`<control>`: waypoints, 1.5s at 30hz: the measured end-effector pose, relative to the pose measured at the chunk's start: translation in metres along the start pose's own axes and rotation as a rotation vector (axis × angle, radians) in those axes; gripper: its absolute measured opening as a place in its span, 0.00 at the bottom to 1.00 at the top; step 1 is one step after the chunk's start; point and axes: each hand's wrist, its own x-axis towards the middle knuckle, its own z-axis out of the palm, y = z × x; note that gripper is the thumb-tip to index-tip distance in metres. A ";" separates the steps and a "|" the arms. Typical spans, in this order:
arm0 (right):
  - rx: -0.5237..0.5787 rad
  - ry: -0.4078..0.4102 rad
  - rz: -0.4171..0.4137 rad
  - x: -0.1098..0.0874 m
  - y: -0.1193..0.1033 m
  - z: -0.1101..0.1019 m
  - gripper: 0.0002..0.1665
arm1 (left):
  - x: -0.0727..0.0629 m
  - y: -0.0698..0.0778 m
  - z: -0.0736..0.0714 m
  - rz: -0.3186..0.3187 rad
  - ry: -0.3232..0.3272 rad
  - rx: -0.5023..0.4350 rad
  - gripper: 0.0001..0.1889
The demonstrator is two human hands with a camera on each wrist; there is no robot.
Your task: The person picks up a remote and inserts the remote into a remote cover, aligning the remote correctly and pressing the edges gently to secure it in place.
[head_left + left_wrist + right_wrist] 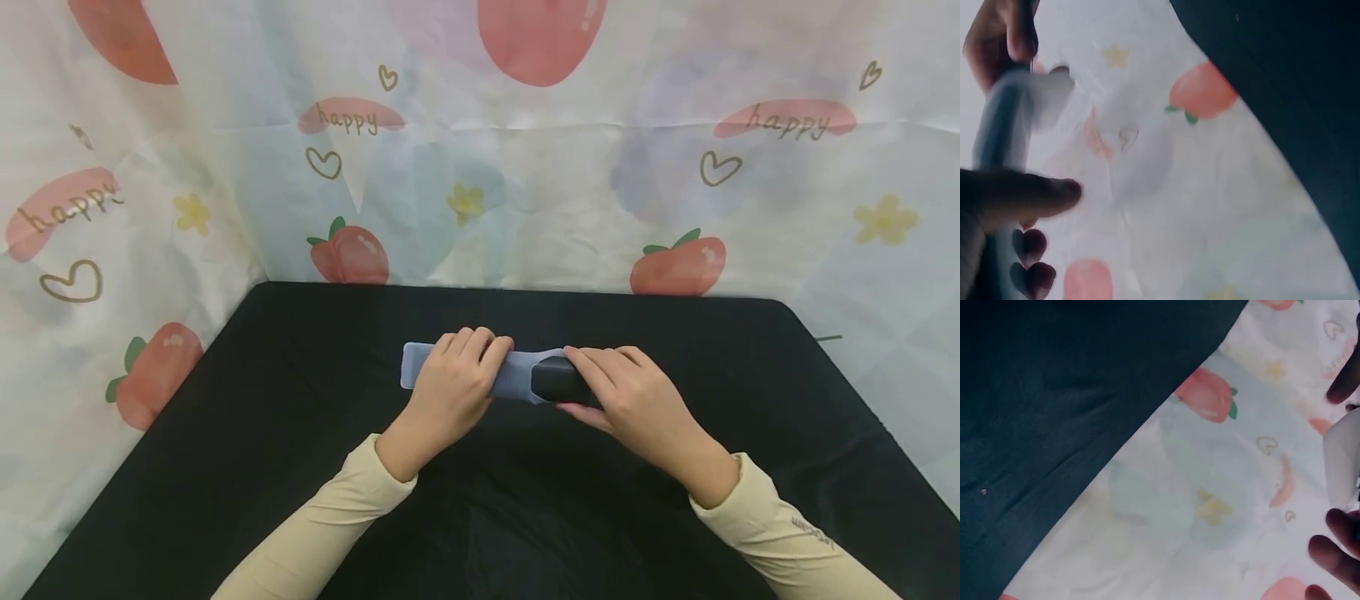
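Note:
Held crosswise between both hands is a long grey-blue object point(517, 377) with a squared left end and a black part point(557, 381) on the right; its exact kind does not show. My left hand point(455, 382) grips it near the left end, fingers curled over the top. At the other end my right hand point(633, 400) holds the black part between thumb and fingers, covering its tip. In the left wrist view the long object point(1002, 128) looks blurred, running between the two hands. Only a pale portion of the object point(1342, 464) appears at the right wrist view's edge.
Beneath the hands spreads a black-covered table point(480, 517). A pale cloth backdrop point(525, 183) with printed fruit, flowers and hearts rises along its back and sides. A tiny speck point(984, 491) lies on the black cover.

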 end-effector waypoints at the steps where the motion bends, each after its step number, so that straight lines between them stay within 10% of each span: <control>1: -0.002 0.024 -0.003 -0.001 0.002 0.000 0.33 | -0.001 -0.003 -0.001 0.006 -0.006 0.021 0.24; 9: 0.089 0.113 -0.019 -0.007 0.011 -0.001 0.32 | -0.007 -0.023 -0.007 0.090 -0.068 0.101 0.21; 26: 0.257 -0.032 0.042 -0.007 0.000 0.003 0.33 | -0.002 -0.008 0.001 0.101 -0.125 0.135 0.12; 45: 0.276 0.017 0.043 -0.006 -0.010 0.014 0.33 | 0.001 0.005 0.009 0.084 -0.153 0.104 0.13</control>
